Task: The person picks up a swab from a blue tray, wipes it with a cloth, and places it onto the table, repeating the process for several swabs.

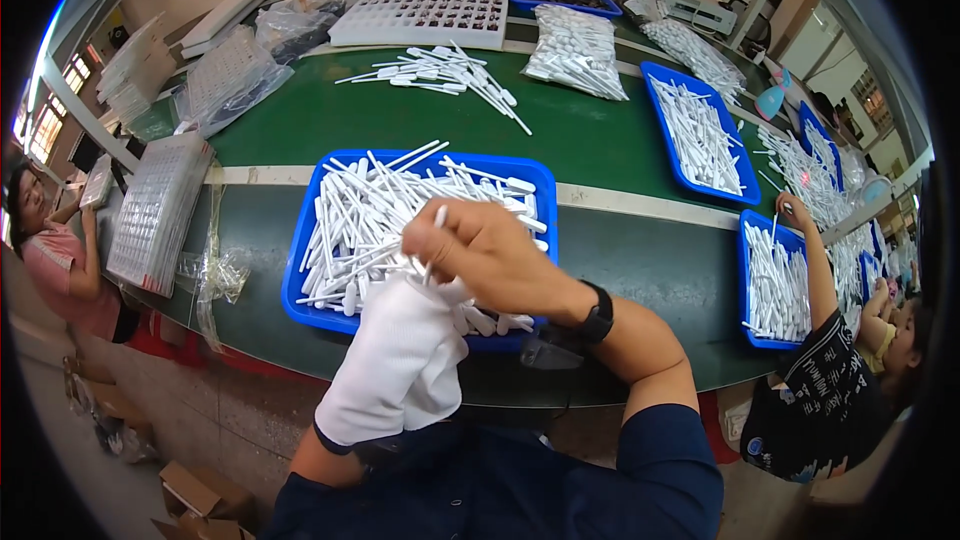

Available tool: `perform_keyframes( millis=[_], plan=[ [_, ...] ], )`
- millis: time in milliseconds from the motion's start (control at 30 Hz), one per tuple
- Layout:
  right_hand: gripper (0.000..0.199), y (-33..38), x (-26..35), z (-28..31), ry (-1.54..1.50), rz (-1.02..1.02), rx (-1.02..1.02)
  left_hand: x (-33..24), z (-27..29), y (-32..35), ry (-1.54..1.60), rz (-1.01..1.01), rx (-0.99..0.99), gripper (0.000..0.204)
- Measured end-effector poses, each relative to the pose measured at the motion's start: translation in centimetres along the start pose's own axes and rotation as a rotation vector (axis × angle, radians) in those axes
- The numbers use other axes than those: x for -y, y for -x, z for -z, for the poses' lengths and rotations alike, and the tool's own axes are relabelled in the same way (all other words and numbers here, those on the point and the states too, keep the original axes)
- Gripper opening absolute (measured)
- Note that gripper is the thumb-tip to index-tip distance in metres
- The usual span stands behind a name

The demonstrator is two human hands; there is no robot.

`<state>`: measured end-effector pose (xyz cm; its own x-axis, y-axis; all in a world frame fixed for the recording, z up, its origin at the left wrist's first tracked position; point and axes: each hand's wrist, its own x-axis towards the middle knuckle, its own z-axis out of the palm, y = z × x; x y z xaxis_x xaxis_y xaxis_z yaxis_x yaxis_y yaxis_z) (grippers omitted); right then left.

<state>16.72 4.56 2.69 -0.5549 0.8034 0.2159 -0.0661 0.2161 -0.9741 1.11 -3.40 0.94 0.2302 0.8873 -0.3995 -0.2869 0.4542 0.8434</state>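
Note:
In front of me a blue tray point(549, 215) is heaped with thin white plastic sticks point(345, 205) that have a wider paddle-like end. My right hand point(478, 252), bare and with a black watch on the wrist, pinches one white stick point(439, 217) above the heap. That stick's lower end reaches my left hand point(400, 345), which wears a white knitted glove and is closed around it. My left fingertips are partly hidden by the right hand. Both hands are over the near half of the tray.
Loose white sticks point(440, 70) lie on the green belt point(290, 120) beyond a pale rail. Farther back are a white foam tray point(420, 20) and a filled clear bag point(577, 52). More blue trays point(745, 190) stand right, beside a co-worker point(815, 390); another person point(65, 260) is left.

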Motion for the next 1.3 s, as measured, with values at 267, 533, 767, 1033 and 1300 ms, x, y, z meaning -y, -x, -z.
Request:
perform_keyframes(
  millis=[267,533,767,1033,1300],
  plan=[
    [0.027,-1.2,0.1,4.4,-0.338,-0.041,-0.263,-1.1,-0.1,0.0,-0.017,-0.108,-0.039,0.024],
    [0.032,-1.0,-1.2,1.1,-0.237,-0.121,0.018,-0.7,-0.3,-0.4,0.006,-0.28,-0.085,0.014],
    [0.029,-1.2,-1.5,2.0,-0.298,-0.059,-0.047,-1.5,-0.6,0.5,-0.028,-0.332,-0.124,0.013],
    [0.026,-0.9,-1.6,0.5,-0.313,-0.109,0.043,0.0,0.3,-0.2,-0.096,-0.477,-0.145,0.033],
    [0.025,-0.7,-1.8,0.3,-0.335,-0.115,0.05,-0.5,0.0,0.4,-0.171,-0.504,-0.189,0.045]
  ],
)
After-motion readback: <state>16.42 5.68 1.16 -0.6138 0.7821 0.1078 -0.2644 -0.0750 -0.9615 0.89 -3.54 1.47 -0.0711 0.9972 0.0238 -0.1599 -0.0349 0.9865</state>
